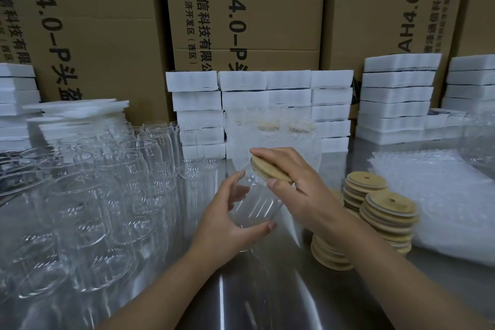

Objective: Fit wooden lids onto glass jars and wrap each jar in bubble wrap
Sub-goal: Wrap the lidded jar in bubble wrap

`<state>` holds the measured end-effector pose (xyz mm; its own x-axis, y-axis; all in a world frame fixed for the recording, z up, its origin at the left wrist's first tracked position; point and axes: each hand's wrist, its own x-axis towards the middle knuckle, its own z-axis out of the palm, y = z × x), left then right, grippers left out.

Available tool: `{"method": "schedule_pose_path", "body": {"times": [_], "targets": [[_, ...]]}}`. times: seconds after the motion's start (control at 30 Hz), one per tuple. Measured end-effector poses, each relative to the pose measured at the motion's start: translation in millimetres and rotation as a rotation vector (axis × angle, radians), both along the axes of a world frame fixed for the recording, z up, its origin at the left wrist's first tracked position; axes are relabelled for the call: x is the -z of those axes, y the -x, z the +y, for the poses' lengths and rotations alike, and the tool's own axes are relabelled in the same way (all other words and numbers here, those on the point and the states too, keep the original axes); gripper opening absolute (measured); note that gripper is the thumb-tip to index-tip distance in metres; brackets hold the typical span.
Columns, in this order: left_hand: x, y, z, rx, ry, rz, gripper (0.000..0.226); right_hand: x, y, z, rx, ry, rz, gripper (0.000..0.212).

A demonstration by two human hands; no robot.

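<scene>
Steel bench [267,300] before stacked cartons: my left hand [227,220] cradles the glass jar [254,206] tilted, mouth up-right, where my right hand [302,190] clasps the wooden lid [267,169] against its rim

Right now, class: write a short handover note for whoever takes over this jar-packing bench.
Left hand grips the tilted glass jar. Right hand presses a wooden lid onto its mouth; seating looks unfinished.
Bare jars crowd the left; spare lids are stacked right, beside the bubble wrap.
Done: wrapped jars behind.
Left: seat lid, wrap, repeat.
</scene>
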<state>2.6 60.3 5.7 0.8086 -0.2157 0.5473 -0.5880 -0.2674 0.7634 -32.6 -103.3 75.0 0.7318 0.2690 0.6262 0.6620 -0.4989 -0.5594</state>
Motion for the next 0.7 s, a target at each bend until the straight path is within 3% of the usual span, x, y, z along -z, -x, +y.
{"method": "schedule_pose_path", "body": {"times": [0.27, 0.57, 0.7], "targets": [[0, -1, 0, -0.003, -0.01, -0.01, 0.089, 10, -3, 8, 0.025, -0.091, -0.057, 0.031], [-1, 1, 1, -0.003, 0.004, -0.01, 0.088, 12, -6, 13, 0.11, -0.044, -0.065, 0.034], [0, 2, -2, -0.031, 0.0, -0.006, 0.098, 15, -8, 16, 0.193, -0.051, -0.1, 0.037]]}}
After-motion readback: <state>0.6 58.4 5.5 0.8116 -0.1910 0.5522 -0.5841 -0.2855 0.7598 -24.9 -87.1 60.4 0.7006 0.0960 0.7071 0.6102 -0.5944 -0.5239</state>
